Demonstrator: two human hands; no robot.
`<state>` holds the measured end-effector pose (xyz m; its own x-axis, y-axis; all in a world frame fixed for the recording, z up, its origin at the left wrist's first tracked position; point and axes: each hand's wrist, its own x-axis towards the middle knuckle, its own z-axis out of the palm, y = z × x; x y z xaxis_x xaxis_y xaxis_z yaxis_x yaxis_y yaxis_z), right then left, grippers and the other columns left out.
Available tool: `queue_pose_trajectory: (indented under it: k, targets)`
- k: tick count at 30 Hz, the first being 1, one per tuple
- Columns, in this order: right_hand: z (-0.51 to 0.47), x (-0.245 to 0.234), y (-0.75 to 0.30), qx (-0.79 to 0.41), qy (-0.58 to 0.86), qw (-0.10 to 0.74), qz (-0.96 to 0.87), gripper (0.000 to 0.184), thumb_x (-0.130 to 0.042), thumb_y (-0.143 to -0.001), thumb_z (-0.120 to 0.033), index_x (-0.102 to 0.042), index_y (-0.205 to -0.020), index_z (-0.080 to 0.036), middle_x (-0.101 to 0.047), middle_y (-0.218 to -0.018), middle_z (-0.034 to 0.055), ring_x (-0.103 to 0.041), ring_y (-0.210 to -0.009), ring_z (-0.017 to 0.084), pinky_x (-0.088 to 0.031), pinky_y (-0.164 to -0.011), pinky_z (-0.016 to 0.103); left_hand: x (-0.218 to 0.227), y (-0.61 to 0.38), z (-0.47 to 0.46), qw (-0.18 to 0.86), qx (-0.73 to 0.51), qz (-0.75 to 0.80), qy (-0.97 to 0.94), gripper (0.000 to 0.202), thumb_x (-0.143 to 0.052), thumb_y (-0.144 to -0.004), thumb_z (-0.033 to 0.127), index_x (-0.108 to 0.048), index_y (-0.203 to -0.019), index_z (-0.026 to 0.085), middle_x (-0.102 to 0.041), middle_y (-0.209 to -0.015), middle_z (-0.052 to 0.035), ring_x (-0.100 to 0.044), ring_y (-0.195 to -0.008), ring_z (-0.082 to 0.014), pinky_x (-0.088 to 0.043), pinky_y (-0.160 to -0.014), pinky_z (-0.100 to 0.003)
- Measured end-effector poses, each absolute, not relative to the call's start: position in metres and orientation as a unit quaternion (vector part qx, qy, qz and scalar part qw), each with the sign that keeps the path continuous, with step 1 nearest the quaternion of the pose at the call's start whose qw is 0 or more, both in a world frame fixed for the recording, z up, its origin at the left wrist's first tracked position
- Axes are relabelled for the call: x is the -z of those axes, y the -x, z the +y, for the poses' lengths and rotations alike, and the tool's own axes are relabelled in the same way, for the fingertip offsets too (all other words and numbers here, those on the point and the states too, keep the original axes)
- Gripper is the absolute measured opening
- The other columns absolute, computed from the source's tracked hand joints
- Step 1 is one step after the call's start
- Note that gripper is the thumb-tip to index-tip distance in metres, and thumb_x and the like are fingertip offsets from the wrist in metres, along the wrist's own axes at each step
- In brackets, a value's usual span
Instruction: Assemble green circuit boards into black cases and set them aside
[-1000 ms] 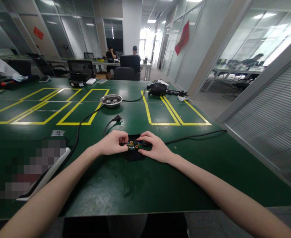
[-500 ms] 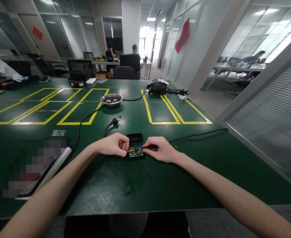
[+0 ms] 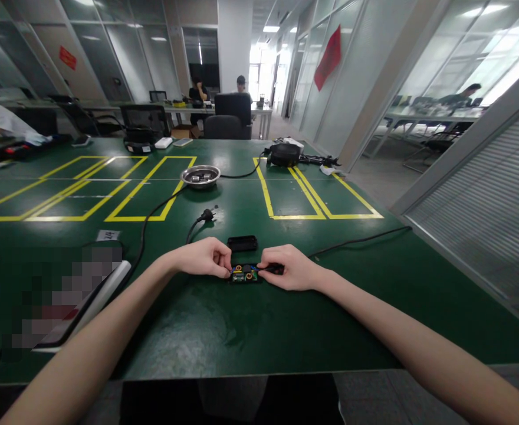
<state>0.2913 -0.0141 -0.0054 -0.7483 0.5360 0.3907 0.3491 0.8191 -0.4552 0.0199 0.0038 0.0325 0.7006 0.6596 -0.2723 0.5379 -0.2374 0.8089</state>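
Observation:
A small open black case with a green circuit board (image 3: 243, 275) inside lies on the green table (image 3: 224, 330) between my hands. My left hand (image 3: 203, 258) is closed in a pinch on the board's left end. My right hand (image 3: 288, 267) is closed around the black cable stub at the board's right end, where a black cord (image 3: 361, 239) runs off to the right. A separate black cover (image 3: 242, 242) lies flat just beyond the board, untouched.
A black plug and cord (image 3: 204, 216) lie past the cover. Farther back stand a metal bowl (image 3: 200, 175) with small parts and a black device (image 3: 283, 154). Yellow tape boxes mark the table. A white-edged object (image 3: 86, 301) lies at left. People sit in the distance.
The black cover has come off the case and now lies beyond it, leaving the circuit board exposed. Both hands have drawn slightly nearer with the board and settled at its two ends.

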Motion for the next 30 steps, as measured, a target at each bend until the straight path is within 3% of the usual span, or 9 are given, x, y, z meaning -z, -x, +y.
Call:
queue_pose_trajectory:
  k: [3, 9, 18, 25, 30]
  targets:
    - [-0.015, 0.000, -0.292, -0.138, 0.230, 0.230, -0.935, 0.013, -0.062, -0.091, -0.019, -0.060, -0.078, -0.019, -0.064, -0.073, 0.0008, -0.057, -0.064, 0.014, -0.036, -0.060, 0.025, -0.032, -0.021, 0.004, 0.482, -0.064, 0.384, -0.785, 0.021, -0.074, -0.071, 0.035, -0.065, -0.067, 0.016, -0.056, -0.057, 0.0050, -0.049, -0.056, -0.0103, -0.033, -0.054, -0.021]
    - [-0.015, 0.001, -0.292, -0.062, 0.211, 0.195, -0.956, 0.022, -0.070, -0.092, -0.040, -0.062, -0.086, -0.020, -0.066, -0.080, 0.0032, -0.061, -0.068, 0.017, -0.035, -0.059, 0.028, -0.037, -0.025, 0.000, 0.436, -0.071, 0.394, -0.806, 0.016, -0.069, -0.071, 0.029, -0.061, -0.063, 0.017, -0.054, -0.058, 0.0048, -0.048, -0.057, -0.0113, -0.034, -0.055, -0.022]
    - [-0.012, 0.003, -0.294, -0.041, 0.209, 0.191, -0.958, 0.024, -0.063, -0.100, -0.040, -0.068, -0.091, -0.019, -0.068, -0.082, 0.0048, -0.063, -0.072, 0.018, -0.038, -0.062, 0.027, -0.036, -0.021, 0.003, 0.375, -0.074, 0.360, -0.851, 0.021, -0.068, -0.080, 0.033, -0.069, -0.070, 0.015, -0.060, -0.066, 0.0014, -0.053, -0.061, -0.0117, -0.038, -0.059, -0.022]
    - [-0.008, 0.001, -0.293, -0.030, 0.194, 0.205, -0.959, 0.025, -0.064, -0.099, -0.041, -0.069, -0.089, -0.019, -0.069, -0.087, 0.0070, -0.063, -0.079, 0.020, -0.045, -0.068, 0.030, -0.024, -0.016, 0.012, 0.429, -0.120, 0.366, -0.817, 0.026, -0.077, -0.073, 0.039, -0.068, -0.067, 0.015, -0.067, -0.074, -0.0008, -0.057, -0.069, -0.0136, -0.042, -0.065, -0.023]
    - [-0.007, 0.000, -0.294, -0.055, 0.191, 0.213, -0.957, 0.019, -0.064, -0.097, -0.034, -0.071, -0.089, -0.018, -0.069, -0.089, 0.0076, -0.064, -0.081, 0.020, -0.048, -0.069, 0.031, -0.027, -0.018, 0.010, 0.409, -0.091, 0.383, -0.823, 0.026, -0.073, -0.075, 0.037, -0.064, -0.065, 0.016, -0.063, -0.069, 0.0010, -0.053, -0.064, -0.0125, -0.037, -0.060, -0.022]
